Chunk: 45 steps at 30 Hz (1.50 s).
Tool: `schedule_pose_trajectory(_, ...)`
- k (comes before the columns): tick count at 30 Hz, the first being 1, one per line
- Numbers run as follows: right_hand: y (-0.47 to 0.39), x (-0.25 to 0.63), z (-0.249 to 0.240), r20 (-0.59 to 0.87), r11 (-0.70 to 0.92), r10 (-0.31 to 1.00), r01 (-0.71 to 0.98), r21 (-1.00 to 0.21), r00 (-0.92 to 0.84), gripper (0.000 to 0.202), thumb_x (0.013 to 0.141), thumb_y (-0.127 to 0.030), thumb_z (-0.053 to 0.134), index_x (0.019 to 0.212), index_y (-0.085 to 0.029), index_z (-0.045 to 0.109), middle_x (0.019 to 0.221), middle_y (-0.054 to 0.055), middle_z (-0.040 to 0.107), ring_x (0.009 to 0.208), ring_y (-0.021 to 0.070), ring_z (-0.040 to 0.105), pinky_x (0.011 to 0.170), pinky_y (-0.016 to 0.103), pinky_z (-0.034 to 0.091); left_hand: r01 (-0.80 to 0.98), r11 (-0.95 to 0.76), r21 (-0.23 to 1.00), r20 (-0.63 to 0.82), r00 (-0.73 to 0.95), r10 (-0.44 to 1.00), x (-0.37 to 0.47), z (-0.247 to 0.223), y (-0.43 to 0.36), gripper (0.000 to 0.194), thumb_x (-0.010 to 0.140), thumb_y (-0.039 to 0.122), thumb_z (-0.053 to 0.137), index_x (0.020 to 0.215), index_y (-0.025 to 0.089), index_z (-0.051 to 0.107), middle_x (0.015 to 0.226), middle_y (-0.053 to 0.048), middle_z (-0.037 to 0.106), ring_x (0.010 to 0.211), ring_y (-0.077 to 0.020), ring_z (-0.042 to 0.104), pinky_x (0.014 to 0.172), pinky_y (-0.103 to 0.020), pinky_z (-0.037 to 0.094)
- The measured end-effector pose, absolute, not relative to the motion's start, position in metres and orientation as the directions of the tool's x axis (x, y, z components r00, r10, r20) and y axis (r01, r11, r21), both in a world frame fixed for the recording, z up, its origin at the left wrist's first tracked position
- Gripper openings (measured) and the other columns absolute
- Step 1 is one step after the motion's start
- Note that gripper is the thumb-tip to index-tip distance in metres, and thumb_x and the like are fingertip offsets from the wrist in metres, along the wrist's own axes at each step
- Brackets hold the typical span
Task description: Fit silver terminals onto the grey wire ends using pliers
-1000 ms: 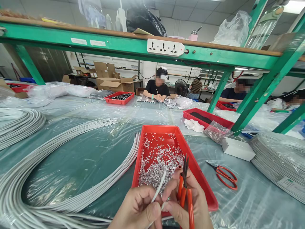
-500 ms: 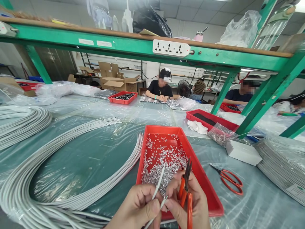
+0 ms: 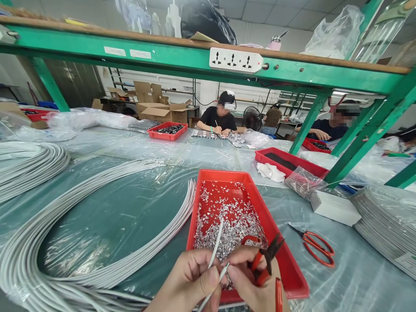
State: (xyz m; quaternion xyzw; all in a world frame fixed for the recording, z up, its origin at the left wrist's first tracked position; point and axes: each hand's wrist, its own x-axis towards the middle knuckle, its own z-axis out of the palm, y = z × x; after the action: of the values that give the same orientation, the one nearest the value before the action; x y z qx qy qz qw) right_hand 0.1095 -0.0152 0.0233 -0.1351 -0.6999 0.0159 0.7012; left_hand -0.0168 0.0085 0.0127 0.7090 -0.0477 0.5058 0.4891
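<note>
My left hand (image 3: 186, 281) pinches the ends of thin white cable (image 3: 216, 245) just over the near end of a red tray (image 3: 286, 264). The tray holds a heap of small silver metal terminals (image 3: 227, 221). My right hand (image 3: 251, 281) grips orange-handled pliers (image 3: 264, 260) in the palm, jaws pointing right, while its fingertips meet the cable end beside my left thumb. The cable runs down from a large loop of white cables (image 3: 65, 242) spread on the plastic-covered table.
Orange scissors (image 3: 313, 245) lie right of the tray, near a white box (image 3: 334, 208) and a bag of parts (image 3: 303, 182). More coiled cable (image 3: 386, 221) sits far right. A green shelf frame (image 3: 182, 56) spans overhead. People work at the far side.
The pliers have tipped from upright to lying sideways in my right hand, jaws now pointing right. Both hands stay together on the cable end over the tray.
</note>
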Motion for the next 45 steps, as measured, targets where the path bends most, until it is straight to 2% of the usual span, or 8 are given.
schedule_pose_trajectory(4, -0.007, 0.115, 0.027, 1.0, 0.96, -0.022, 0.277, 0.026, -0.02, 0.005, 0.069, -0.019, 0.061, 0.066, -0.015, 0.063, 0.051, -0.002, 0.043, 0.047, -0.0019, 0.025, 0.048, 0.016, 0.014, -0.544, -0.509, 0.667, 0.745, 0.486, 0.456, -0.017, 0.015, 0.008, 0.045, 0.068, 0.049, 0.067, 0.077, 0.007, 0.053, 0.049, 0.001, 0.047, 0.032, 0.0008, 0.031, 0.033, -0.01, 0.02)
schedule_pose_trajectory(8, 0.004, 0.126, 0.032, 0.916, 0.893, -0.279, 0.273, 0.358, -0.288, 0.013, 0.072, -0.007, 0.056, 0.081, -0.017, 0.058, 0.052, -0.005, 0.043, 0.045, -0.0025, 0.026, 0.043, 0.01, 0.019, -0.52, -0.499, 0.693, 0.721, 0.485, 0.496, -0.016, 0.016, 0.004, 0.049, 0.065, 0.052, 0.068, 0.077, 0.008, 0.052, 0.049, 0.001, 0.046, 0.033, 0.0001, 0.032, 0.034, -0.011, 0.02)
schedule_pose_trajectory(12, 0.007, 0.135, 0.035, 0.935, 0.867, -0.262, 0.366, 0.337, -0.239, 0.007, 0.073, -0.009, 0.056, 0.079, -0.014, 0.054, 0.058, -0.004, 0.047, 0.046, -0.003, 0.025, 0.044, 0.012, 0.017, -0.526, -0.51, 0.681, 0.732, 0.479, 0.485, -0.014, 0.015, 0.004, 0.047, 0.066, 0.05, 0.068, 0.077, 0.007, 0.052, 0.05, 0.0, 0.047, 0.034, 0.0002, 0.033, 0.034, -0.011, 0.019)
schedule_pose_trajectory(19, 0.003, 0.14, 0.044, 0.784, 0.64, -0.485, 0.454, 0.62, -0.387, 0.026, 0.062, -0.002, 0.055, 0.081, -0.019, 0.046, 0.054, -0.005, 0.043, 0.052, 0.0023, 0.039, 0.057, 0.013, 0.036, -0.494, -0.575, 0.652, 0.756, 0.487, 0.438, -0.009, 0.014, 0.015, 0.049, 0.072, 0.053, 0.062, 0.078, 0.007, 0.048, 0.05, 0.001, 0.044, 0.034, -0.0004, 0.035, 0.034, -0.011, 0.022)
schedule_pose_trajectory(27, -0.002, 0.14, 0.044, 0.747, 0.495, -0.501, 0.562, 0.662, -0.438, 0.017, 0.064, -0.002, 0.053, 0.075, -0.013, 0.047, 0.052, -0.003, 0.034, 0.048, 0.0011, 0.031, 0.048, 0.013, 0.03, -0.476, -0.652, 0.59, 0.807, 0.354, 0.472, -0.003, 0.014, 0.011, 0.054, 0.07, 0.057, 0.06, 0.07, 0.008, 0.037, 0.054, 0.002, 0.043, 0.036, 0.0012, 0.039, 0.037, -0.007, 0.022)
schedule_pose_trajectory(38, -0.01, 0.139, 0.045, 0.818, 0.5, -0.348, 0.647, 0.575, -0.458, 0.012, 0.071, -0.011, 0.051, 0.059, -0.009, 0.054, 0.045, -0.002, 0.032, 0.042, -0.0014, 0.033, 0.043, 0.009, 0.029, -0.313, -0.78, 0.542, 0.84, 0.195, 0.506, 0.005, 0.014, 0.011, 0.062, 0.065, 0.07, 0.054, 0.073, 0.009, 0.043, 0.044, 0.002, 0.037, 0.038, -0.0029, 0.034, 0.041, -0.013, 0.026)
schedule_pose_trajectory(43, -0.016, 0.119, 0.035, 0.999, 0.741, -0.015, 0.671, 0.039, -0.042, 0.031, 0.076, -0.029, 0.043, 0.055, -0.007, 0.048, 0.05, -0.003, 0.019, 0.047, -0.0018, 0.02, 0.048, 0.016, 0.018, -0.137, -0.859, 0.493, 0.87, 0.07, 0.488, 0.008, 0.014, 0.013, 0.053, 0.073, 0.063, 0.05, 0.074, 0.01, 0.049, 0.052, -0.001, 0.042, 0.047, -0.0073, 0.039, 0.049, -0.018, 0.032)
schedule_pose_trajectory(45, -0.018, 0.117, 0.032, 0.999, 0.751, 0.034, 0.66, -0.029, 0.006, 0.034, 0.076, -0.031, 0.043, 0.055, -0.006, 0.049, 0.051, -0.004, 0.018, 0.049, -0.0017, 0.019, 0.05, 0.016, 0.017, -0.049, -0.879, 0.474, 0.88, -0.012, 0.475, 0.008, 0.015, 0.015, 0.045, 0.075, 0.056, 0.051, 0.074, 0.011, 0.053, 0.061, -0.004, 0.045, 0.053, -0.0082, 0.04, 0.052, -0.019, 0.034)
